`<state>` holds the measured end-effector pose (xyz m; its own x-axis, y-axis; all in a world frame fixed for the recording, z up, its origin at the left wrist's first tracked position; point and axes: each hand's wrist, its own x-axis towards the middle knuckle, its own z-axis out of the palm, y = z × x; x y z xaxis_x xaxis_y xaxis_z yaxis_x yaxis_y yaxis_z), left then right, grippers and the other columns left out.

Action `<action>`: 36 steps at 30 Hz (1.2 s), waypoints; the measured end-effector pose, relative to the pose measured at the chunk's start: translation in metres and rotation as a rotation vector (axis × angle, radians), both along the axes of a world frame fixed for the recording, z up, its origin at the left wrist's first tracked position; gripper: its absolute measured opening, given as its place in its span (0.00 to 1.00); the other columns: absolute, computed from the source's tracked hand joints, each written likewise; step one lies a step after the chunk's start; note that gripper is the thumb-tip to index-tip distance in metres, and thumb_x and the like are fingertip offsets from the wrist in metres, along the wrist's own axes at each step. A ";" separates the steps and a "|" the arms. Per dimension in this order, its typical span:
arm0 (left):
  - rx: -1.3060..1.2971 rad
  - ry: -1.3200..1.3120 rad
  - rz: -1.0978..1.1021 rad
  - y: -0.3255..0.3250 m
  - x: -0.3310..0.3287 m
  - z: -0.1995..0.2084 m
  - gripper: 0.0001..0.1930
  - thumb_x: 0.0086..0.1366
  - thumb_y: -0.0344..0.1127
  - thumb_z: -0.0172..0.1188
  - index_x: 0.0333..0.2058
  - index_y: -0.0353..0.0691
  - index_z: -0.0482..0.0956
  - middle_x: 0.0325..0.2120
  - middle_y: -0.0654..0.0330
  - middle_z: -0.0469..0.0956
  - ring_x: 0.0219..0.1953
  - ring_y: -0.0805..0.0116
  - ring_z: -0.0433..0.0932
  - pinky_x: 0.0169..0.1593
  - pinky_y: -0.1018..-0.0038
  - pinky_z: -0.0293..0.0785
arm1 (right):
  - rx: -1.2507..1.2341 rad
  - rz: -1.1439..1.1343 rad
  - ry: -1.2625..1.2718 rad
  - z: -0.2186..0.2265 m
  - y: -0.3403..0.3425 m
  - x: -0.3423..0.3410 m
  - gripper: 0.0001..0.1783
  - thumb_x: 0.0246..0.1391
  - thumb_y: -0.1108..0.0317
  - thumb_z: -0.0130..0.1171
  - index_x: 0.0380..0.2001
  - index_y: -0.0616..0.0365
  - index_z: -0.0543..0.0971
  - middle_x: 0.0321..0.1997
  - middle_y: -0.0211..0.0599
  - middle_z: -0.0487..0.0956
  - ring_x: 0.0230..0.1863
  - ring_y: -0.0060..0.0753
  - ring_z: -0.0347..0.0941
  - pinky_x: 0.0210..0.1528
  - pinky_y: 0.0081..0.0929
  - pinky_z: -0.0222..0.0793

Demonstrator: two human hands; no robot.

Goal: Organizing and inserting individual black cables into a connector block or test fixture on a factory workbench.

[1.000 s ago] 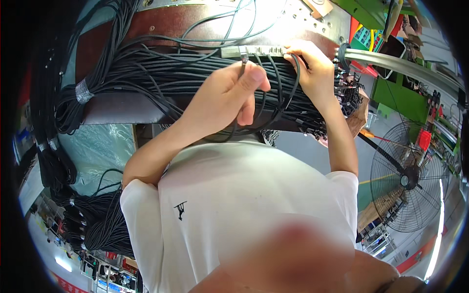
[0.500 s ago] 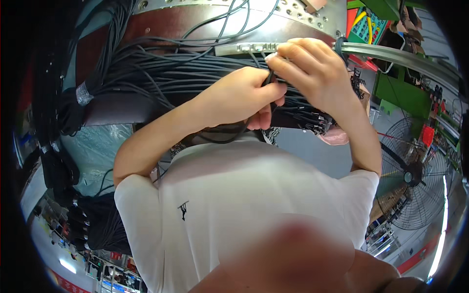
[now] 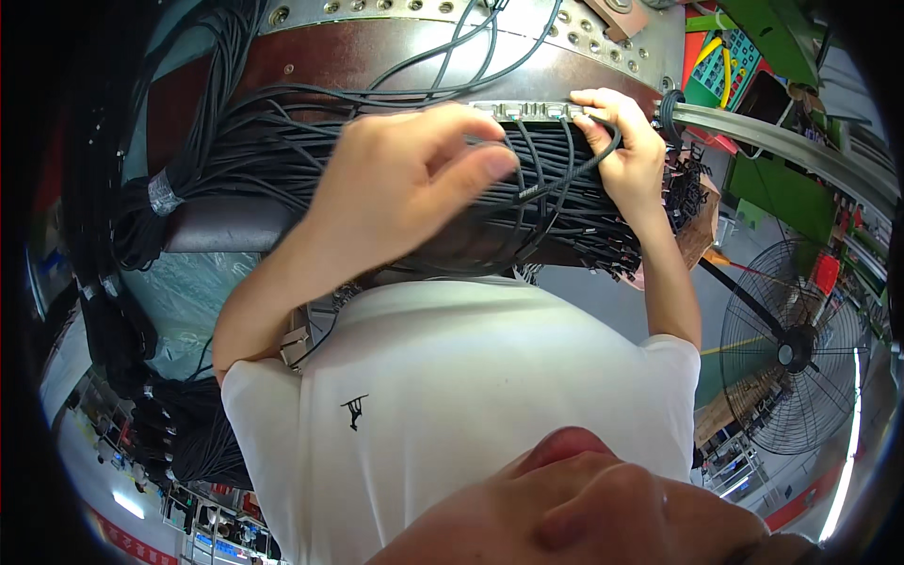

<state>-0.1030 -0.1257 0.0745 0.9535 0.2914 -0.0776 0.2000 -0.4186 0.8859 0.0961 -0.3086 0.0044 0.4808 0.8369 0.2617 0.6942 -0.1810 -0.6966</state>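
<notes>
My left hand [image 3: 391, 179] is raised over the bundle of black cables [image 3: 292, 141], its thumb and index finger apart with nothing visible between them. A pale metal connector strip [image 3: 535, 111] lies along the far side of the bundle, with several cable ends in its slots. At the strip's right end, my right hand [image 3: 633, 146] pinches the end of a black cable [image 3: 584, 169]. That cable bends round beside my thumb and runs back leftward over the others. Its tip is hidden by my fingers.
Silver tape [image 3: 163, 191] binds the bundle at the left. Behind it stands a dark red bench edge [image 3: 320, 61] with a perforated metal top [image 3: 414, 8]. A curved metal rail [image 3: 782, 127] extends right, above a black floor fan [image 3: 797, 348]. Clear plastic sheeting [image 3: 193, 292] lies at lower left.
My left hand has let go of the cable and moved left and up. My right hand has come down to the strip's right end with the cable, which now loops beside it.
</notes>
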 end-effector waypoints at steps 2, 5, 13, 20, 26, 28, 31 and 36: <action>-0.133 0.071 0.092 0.020 0.006 -0.004 0.16 0.67 0.43 0.57 0.41 0.34 0.79 0.25 0.64 0.77 0.31 0.79 0.73 0.38 0.81 0.70 | -0.001 0.018 -0.102 0.001 0.000 -0.001 0.06 0.48 0.75 0.64 0.31 0.64 0.78 0.40 0.40 0.81 0.43 0.41 0.77 0.47 0.31 0.72; 0.123 0.028 0.125 0.068 0.034 -0.024 0.16 0.69 0.43 0.53 0.42 0.35 0.79 0.24 0.65 0.75 0.30 0.79 0.72 0.37 0.80 0.69 | -0.017 0.033 -0.202 0.003 -0.002 -0.002 0.08 0.49 0.74 0.64 0.32 0.64 0.77 0.42 0.41 0.81 0.43 0.43 0.77 0.47 0.33 0.72; -1.565 -0.249 -0.206 0.074 0.148 -0.082 0.15 0.73 0.34 0.39 0.46 0.32 0.73 0.34 0.57 0.77 0.36 0.69 0.76 0.42 0.76 0.76 | -0.040 0.175 0.139 0.055 0.069 0.078 0.14 0.57 0.68 0.56 0.44 0.64 0.79 0.48 0.40 0.79 0.49 0.33 0.75 0.54 0.28 0.67; -0.442 -0.359 0.037 0.041 0.142 -0.073 0.18 0.75 0.41 0.37 0.52 0.35 0.66 0.47 0.53 0.70 0.47 0.67 0.71 0.49 0.74 0.72 | -0.195 -0.091 -0.257 0.004 0.158 0.094 0.13 0.57 0.65 0.57 0.40 0.62 0.80 0.41 0.41 0.80 0.42 0.36 0.75 0.46 0.31 0.69; -1.458 0.017 0.155 0.036 0.094 -0.008 0.12 0.71 0.38 0.48 0.41 0.36 0.75 0.30 0.56 0.78 0.31 0.64 0.79 0.35 0.69 0.79 | 0.083 -0.168 -0.261 0.022 0.129 0.077 0.13 0.57 0.61 0.58 0.36 0.61 0.80 0.34 0.42 0.80 0.36 0.38 0.76 0.40 0.33 0.71; -1.312 0.010 0.307 0.008 0.089 -0.015 0.15 0.69 0.43 0.51 0.34 0.35 0.77 0.21 0.65 0.74 0.24 0.73 0.73 0.30 0.77 0.69 | -0.079 -0.067 0.090 0.046 0.119 0.050 0.12 0.56 0.62 0.58 0.36 0.60 0.81 0.34 0.43 0.80 0.36 0.39 0.76 0.40 0.33 0.71; -1.546 -0.047 -0.018 0.022 0.069 -0.031 0.12 0.71 0.40 0.47 0.31 0.41 0.69 0.13 0.72 0.59 0.14 0.84 0.59 0.21 0.83 0.61 | 0.127 -0.001 -0.538 0.008 0.111 0.064 0.11 0.58 0.66 0.55 0.38 0.61 0.81 0.34 0.41 0.80 0.37 0.39 0.76 0.41 0.33 0.71; -1.334 -0.404 0.398 0.096 -0.039 0.032 0.16 0.71 0.34 0.43 0.21 0.46 0.65 0.12 0.73 0.54 0.10 0.83 0.49 0.13 0.83 0.48 | -0.210 0.034 -0.048 -0.008 0.069 0.086 0.14 0.58 0.61 0.57 0.43 0.57 0.80 0.40 0.35 0.81 0.38 0.29 0.78 0.43 0.24 0.71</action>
